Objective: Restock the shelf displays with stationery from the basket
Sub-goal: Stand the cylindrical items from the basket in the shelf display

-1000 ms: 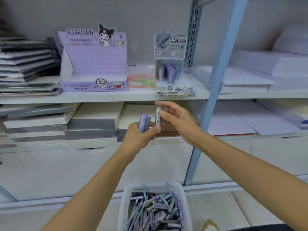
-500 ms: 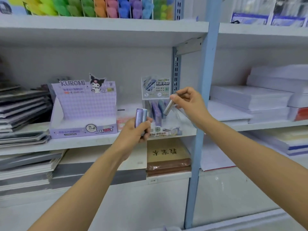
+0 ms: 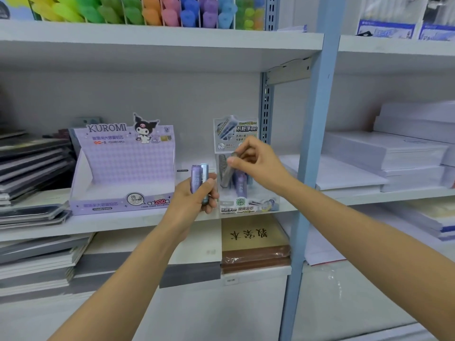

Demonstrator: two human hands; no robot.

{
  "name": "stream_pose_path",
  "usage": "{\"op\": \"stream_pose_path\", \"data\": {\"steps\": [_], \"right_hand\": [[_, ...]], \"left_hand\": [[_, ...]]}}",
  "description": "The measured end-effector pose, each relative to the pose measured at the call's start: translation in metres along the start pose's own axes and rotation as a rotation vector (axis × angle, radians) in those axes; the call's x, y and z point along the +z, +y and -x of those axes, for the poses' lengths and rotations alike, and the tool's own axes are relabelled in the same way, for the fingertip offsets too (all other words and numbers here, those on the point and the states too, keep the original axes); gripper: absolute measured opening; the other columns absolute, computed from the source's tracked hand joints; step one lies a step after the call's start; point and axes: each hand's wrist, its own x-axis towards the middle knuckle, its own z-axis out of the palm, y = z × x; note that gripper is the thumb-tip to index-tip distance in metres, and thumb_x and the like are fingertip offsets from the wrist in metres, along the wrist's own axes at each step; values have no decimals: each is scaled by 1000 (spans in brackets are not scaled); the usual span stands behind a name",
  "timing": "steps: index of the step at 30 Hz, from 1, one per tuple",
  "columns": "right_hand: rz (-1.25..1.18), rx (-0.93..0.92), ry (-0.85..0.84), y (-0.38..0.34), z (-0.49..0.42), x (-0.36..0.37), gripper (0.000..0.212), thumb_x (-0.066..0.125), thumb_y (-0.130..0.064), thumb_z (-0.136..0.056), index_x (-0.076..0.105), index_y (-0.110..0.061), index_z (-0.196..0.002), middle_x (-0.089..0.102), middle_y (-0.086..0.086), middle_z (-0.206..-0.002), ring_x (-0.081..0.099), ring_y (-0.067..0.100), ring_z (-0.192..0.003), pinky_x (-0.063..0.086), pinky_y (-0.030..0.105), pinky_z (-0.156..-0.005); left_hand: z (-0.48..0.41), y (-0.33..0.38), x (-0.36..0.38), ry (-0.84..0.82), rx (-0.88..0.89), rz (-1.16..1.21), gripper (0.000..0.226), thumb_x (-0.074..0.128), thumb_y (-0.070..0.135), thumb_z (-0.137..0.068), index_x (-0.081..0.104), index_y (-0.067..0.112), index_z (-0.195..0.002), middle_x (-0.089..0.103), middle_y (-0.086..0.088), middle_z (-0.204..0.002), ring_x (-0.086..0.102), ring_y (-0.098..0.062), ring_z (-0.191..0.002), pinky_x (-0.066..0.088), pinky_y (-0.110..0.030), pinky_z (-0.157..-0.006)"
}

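My left hand [image 3: 194, 200] grips two upright lead tubes [image 3: 200, 178], one purple and one silver-blue, in front of the middle shelf. My right hand [image 3: 256, 162] pinches the top of a grey lead tube [image 3: 226, 174], tilted with its lower end inside the clear display box [image 3: 246, 193]. Purple tubes [image 3: 240, 184] stand inside that box. Left of it sits the purple Kuromi display box [image 3: 123, 173], whose tray looks empty. The basket is out of view.
A blue shelf upright [image 3: 312, 148] stands just right of the clear box. Stacked notebooks [image 3: 32, 173] fill the left of the shelf, white paper reams [image 3: 384, 158] the right bay. Colourful items [image 3: 138, 11] line the top shelf. A brown book [image 3: 253, 242] lies below.
My view rose from the basket to the shelf. My right hand carried the grey tube up and lowered its end into the clear display box; my left hand rose with its tubes.
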Motion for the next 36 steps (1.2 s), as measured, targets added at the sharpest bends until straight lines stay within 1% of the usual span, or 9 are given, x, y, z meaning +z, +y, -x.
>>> {"op": "stream_pose_path", "data": {"steps": [4,11,15,19,23,28,30,32,36], "right_hand": [[181,-31,-15,0,3,10,22,74,-24,-83,52,-20,-82,66,-2,-84,62,10,-82,44,9,-66],[305,-45,-7,-3,5,9,24,73,-25,-83,50,-19,-81,65,-4,-80,61,10,-78,41,10,-61],[411,-66,-2,-6,4,14,28,74,-28,-83,52,-18,-98,64,1,-75,62,18,-74,49,30,-67],[572,-144,25,-9,3,15,27,76,-33,-80,53,-20,-85,67,1,-80,63,19,-75,54,42,-72],[657,-165,-26,-4,7,19,23,74,-33,-81,57,-18,-81,64,-1,-79,54,18,-82,50,44,-72],[627,-130,25,-3,6,16,26,63,-34,-91,60,-19,-70,54,-5,-73,43,15,-89,37,31,-79],[512,-157,58,-9,9,12,23,59,-30,-94,68,-13,-82,61,-5,-83,46,11,-90,32,22,-78],[367,-193,40,-18,15,10,18,60,-27,-93,70,-14,-101,64,-9,-90,50,-1,-83,36,11,-73],[210,-135,-86,-29,26,14,25,69,-27,-87,69,-14,-108,67,-1,-89,58,7,-77,50,18,-71]], "left_hand": [[3,2,-1,-13,16,-17,25,54,21,-97,52,1,-113,68,-5,-73,58,-14,-57,47,-22,-49],[7,2,-7,-45,17,-9,18,53,20,-99,59,7,-110,67,-1,-80,60,-13,-61,49,-23,-54],[9,1,-7,-30,9,-4,21,54,20,-98,64,9,-112,63,0,-82,60,-12,-64,49,-22,-57],[10,2,-7,-28,-4,14,21,54,19,-98,64,8,-113,61,4,-75,59,-12,-64,49,-22,-57],[12,2,-7,-28,-10,26,18,53,17,-98,63,5,-108,60,0,-76,59,-11,-61,50,-21,-56],[15,3,-7,-30,-6,18,13,54,17,-98,61,8,-105,61,-2,-79,59,-12,-61,50,-22,-56],[16,4,-7,-35,-6,6,14,55,18,-98,60,9,-105,62,-3,-79,60,-12,-61,50,-22,-57],[17,7,-4,-50,8,-2,13,55,18,-97,60,10,-105,62,-4,-79,60,-12,-62,50,-22,-56],[21,14,6,-90,71,-8,15,54,17,-98,59,11,-110,61,-2,-80,60,-11,-64,47,-22,-54]]}}
